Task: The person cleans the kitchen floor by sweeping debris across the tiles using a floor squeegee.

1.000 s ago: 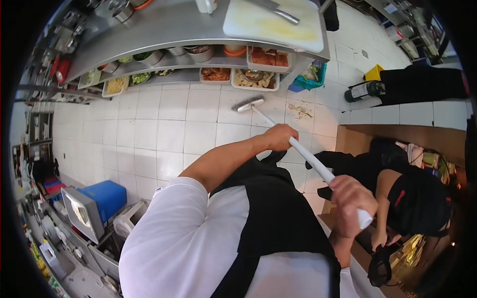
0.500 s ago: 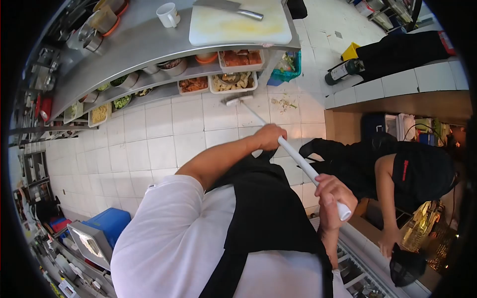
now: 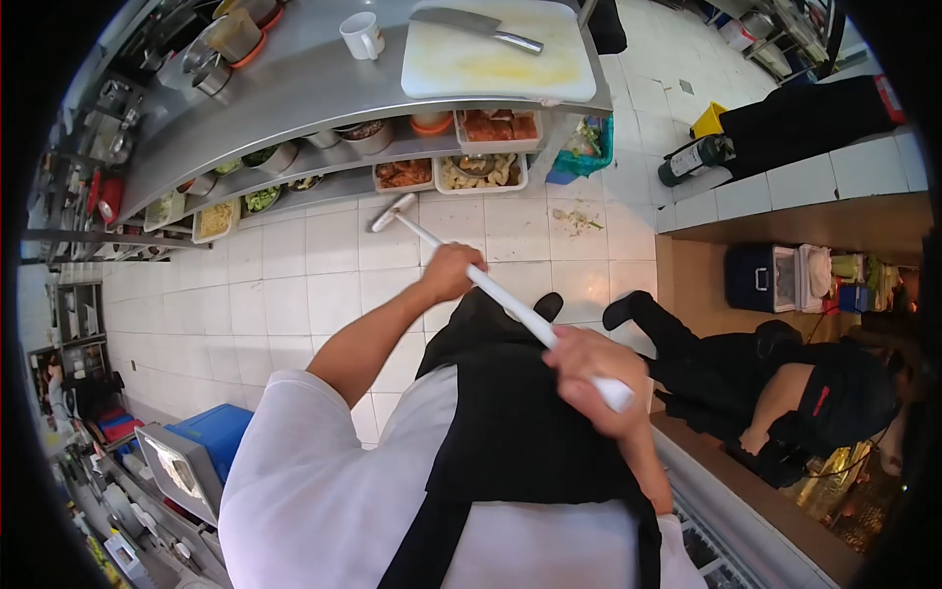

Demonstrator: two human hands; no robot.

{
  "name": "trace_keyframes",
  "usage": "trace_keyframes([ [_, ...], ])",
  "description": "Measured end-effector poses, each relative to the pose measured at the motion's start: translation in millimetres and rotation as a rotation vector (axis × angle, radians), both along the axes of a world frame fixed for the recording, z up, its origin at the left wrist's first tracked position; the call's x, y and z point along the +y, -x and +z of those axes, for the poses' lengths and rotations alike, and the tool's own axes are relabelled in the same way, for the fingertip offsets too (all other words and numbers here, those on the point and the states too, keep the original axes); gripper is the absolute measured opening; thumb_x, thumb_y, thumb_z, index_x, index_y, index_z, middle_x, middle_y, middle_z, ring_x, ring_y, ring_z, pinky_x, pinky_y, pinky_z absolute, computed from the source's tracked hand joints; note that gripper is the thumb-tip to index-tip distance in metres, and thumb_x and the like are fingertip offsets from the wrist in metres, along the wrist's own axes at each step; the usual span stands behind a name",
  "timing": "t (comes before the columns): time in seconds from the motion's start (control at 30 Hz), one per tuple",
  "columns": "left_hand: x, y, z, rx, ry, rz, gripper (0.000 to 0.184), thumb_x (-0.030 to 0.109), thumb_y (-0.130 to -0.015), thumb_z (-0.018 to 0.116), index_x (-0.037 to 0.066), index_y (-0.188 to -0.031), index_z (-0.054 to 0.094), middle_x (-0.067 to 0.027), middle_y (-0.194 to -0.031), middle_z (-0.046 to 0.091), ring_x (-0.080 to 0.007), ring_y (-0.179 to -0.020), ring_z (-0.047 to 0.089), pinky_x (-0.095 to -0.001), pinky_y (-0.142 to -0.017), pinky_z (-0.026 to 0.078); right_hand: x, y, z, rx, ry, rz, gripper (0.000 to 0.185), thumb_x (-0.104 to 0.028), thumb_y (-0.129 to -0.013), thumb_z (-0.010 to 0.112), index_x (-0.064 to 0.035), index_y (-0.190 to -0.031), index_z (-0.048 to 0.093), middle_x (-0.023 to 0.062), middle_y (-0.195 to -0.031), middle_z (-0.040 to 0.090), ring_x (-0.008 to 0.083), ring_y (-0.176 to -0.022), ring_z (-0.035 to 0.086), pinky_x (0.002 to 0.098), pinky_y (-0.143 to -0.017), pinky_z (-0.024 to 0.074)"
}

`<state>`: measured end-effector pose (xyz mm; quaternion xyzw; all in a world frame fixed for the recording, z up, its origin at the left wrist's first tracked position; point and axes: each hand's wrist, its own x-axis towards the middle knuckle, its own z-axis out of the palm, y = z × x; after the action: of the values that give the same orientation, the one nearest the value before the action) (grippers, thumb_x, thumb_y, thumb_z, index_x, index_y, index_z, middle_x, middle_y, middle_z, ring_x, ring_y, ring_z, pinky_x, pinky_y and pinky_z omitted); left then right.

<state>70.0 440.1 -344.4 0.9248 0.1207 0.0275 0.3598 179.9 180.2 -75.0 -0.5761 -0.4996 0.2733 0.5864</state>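
Currently, broom handle (image 3: 514, 306): slanting diagonally, your 2 hands wrapped around it.
Broom head (image 3: 392, 213): on floor tiles (image 3: 280, 319), ahead and left of both hands.
Nearer to head: your left hand (image 3: 450, 272); your right hand (image 3: 599, 371) grips near the end.

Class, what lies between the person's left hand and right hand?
A stretch of the white broom handle lies between the left hand and the right hand, both gripping it; the head view shows this.
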Motion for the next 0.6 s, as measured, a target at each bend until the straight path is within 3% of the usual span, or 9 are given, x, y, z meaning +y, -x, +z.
trace_keyframes([
  [0.07, 18.1, 16.1, -22.1, 0.139, -0.114, 0.199, 0.018, 0.027, -0.086, 0.074, 0.012, -0.094, 0.077, -0.0142, -0.091, 0.073, -0.039, -0.094, 0.067, -0.0497, -0.088, 0.053, 21.8, 2.0, -33.5, 0.04, 0.037, 0.054, 0.02, -0.005, -0.084, 0.075, -0.0007, -0.073, 0.058, 0.0109, -0.079, 0.065, 0.0307, -0.08, 0.068, 0.0472, -0.092, 0.0542],
  [0.17, 26.3, 11.0, -55.2, 0.112, -0.062, 0.135, 0.021, 0.03, -0.09, 0.072, 0.011, -0.097, 0.077, -0.0156, -0.093, 0.073, -0.0406, -0.095, 0.067, -0.0511, -0.087, 0.052, 22.2, 2.4, -40.7, 0.04, 0.06, 0.073, 0.019, -0.001, -0.083, 0.075, -0.0002, -0.075, 0.058, 0.0115, -0.082, 0.066, 0.0314, -0.083, 0.068, 0.0467, -0.093, 0.0537],
  [0.27, -16.6, -18.2, -43.8, -0.037, 0.108, -0.009, 0.018, 0.026, -0.087, 0.072, 0.011, -0.096, 0.075, -0.0145, -0.093, 0.074, -0.0383, -0.096, 0.068, -0.049, -0.089, 0.051, 8.2, -2.5, -6.1, -0.031, 0.03, -0.01, 0.023, -0.002, -0.08, 0.075, -0.0013, -0.069, 0.054, 0.0102, -0.074, 0.062, 0.0295, -0.074, 0.065, 0.0449, -0.084, 0.0543],
  [0.4, -86.8, -67.6, -13.0, -0.145, 0.295, -0.176, 0.017, 0.024, -0.093, 0.069, 0.011, -0.103, 0.074, -0.0136, -0.098, 0.074, -0.0373, -0.099, 0.068, -0.0472, -0.092, 0.052, -15.3, -3.6, 47.1, 0.019, -0.002, -0.073, 0.03, -0.009, -0.074, 0.073, -0.0039, -0.058, 0.048, 0.0071, -0.058, 0.051, 0.0249, -0.055, 0.055, 0.041, -0.069, 0.0524],
  [0.5, -107.7, -101.5, -7.7, -0.139, 0.373, -0.26, 0.015, 0.023, -0.093, 0.068, 0.011, -0.1, 0.073, -0.0142, -0.098, 0.074, -0.0379, -0.1, 0.068, -0.0474, -0.09, 0.053, -24.1, -7.0, 62.2, 0.002, -0.034, -0.099, 0.038, -0.016, -0.077, 0.077, -0.004, -0.057, 0.047, 0.0059, -0.056, 0.048, 0.0239, -0.053, 0.052, 0.0405, -0.063, 0.0505],
  [0.6, -115.9, -115.2, 42.3, -0.021, 0.378, -0.298, 0.011, 0.018, -0.09, 0.067, 0.01, -0.096, 0.072, -0.0144, -0.097, 0.074, -0.0383, -0.099, 0.068, -0.0476, -0.088, 0.052, -38.2, -17.4, 82.7, 0.034, -0.143, -0.168, 0.045, -0.027, -0.08, 0.08, -0.0059, -0.055, 0.049, 0.0035, -0.052, 0.048, 0.0214, -0.047, 0.05, 0.0387, -0.056, 0.0505],
])
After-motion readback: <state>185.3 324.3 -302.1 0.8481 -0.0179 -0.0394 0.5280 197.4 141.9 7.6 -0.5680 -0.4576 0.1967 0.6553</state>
